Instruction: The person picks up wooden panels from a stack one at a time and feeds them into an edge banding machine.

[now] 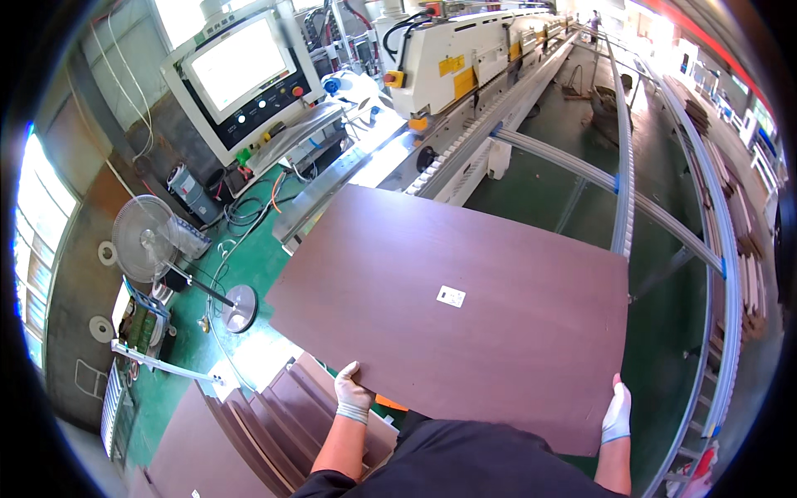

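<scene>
A large flat brown panel point(515, 332) with a small white label point(451, 296) spans the space in front of me, carried between both hands. My left hand point(353, 390), in a white glove with bare fingertips, is closed on its near left edge. On the panel's right edge, near the close corner, my right hand point(617, 409) grips in a matching glove; the fingers under the board are hidden. The far edge of the panel reaches the near end of the machine's metal bed and roller track point(448, 162); whether it rests there I cannot tell.
Several brown panels point(266, 423) lean in a stack at lower left. A standing fan point(149, 241) is beyond them. The control screen point(238, 64) stands before a long white machine point(465, 62). Metal roller rails point(623, 158) run along the right, beside stacked boards point(751, 282).
</scene>
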The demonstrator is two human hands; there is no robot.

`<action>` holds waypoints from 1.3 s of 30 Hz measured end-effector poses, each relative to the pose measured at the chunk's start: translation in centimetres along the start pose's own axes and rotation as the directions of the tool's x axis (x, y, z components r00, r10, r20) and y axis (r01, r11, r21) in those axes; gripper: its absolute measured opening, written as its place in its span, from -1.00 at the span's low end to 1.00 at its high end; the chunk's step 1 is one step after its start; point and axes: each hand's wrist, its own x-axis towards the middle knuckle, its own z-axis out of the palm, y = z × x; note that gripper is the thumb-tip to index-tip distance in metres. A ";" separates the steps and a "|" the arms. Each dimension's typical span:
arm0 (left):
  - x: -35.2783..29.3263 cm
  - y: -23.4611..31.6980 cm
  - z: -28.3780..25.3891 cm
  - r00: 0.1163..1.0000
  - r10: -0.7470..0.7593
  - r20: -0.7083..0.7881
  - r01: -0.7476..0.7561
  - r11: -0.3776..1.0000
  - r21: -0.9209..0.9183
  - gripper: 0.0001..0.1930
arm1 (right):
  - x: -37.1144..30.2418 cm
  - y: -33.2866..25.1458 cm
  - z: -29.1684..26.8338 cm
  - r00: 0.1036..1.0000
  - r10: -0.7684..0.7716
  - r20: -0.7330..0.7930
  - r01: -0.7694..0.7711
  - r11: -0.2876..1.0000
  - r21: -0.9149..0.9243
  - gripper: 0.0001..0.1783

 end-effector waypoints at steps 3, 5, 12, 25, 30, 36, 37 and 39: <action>2.8 2.4 2.1 0.997 -0.052 0.058 0.048 0.997 0.062 -0.76 | -0.8 1.2 1.4 0.998 0.033 -0.059 -0.036 0.998 -0.052 -0.47; 5.7 3.5 2.3 0.997 -0.071 0.035 0.069 0.996 0.060 -0.76 | -2.8 1.6 3.7 0.989 0.108 -0.100 -0.116 0.991 -0.073 -0.50; 10.3 5.0 3.2 0.968 -0.232 0.100 0.222 0.970 0.101 -0.67 | -8.0 7.4 4.0 0.974 0.218 -0.060 -0.202 0.957 0.207 -0.49; 15.2 5.3 8.9 0.985 -0.019 0.169 -0.088 0.794 0.601 -0.45 | -4.3 7.1 8.3 0.866 0.006 -0.500 -0.086 0.987 -0.137 -0.67; 19.4 9.0 11.7 0.581 0.766 0.277 -0.477 0.044 0.878 -0.28 | -0.2 7.1 4.9 0.845 -0.050 -0.533 -0.113 0.956 -0.270 -0.69; 26.5 15.1 18.1 0.720 0.240 0.651 -0.231 -0.802 0.551 -0.33 | 5.1 4.7 7.3 0.825 -0.080 -0.560 -0.101 0.953 -0.285 -0.54; 27.8 14.7 18.7 0.684 0.266 0.680 -0.224 -0.809 0.543 -0.32 | 6.1 4.3 7.7 0.796 -0.091 -0.598 -0.106 0.952 -0.286 -0.51; 29.9 13.7 19.6 0.645 0.302 0.702 -0.198 -0.821 0.535 -0.31 | 8.3 3.3 8.4 0.768 -0.103 -0.632 -0.110 0.951 -0.288 -0.48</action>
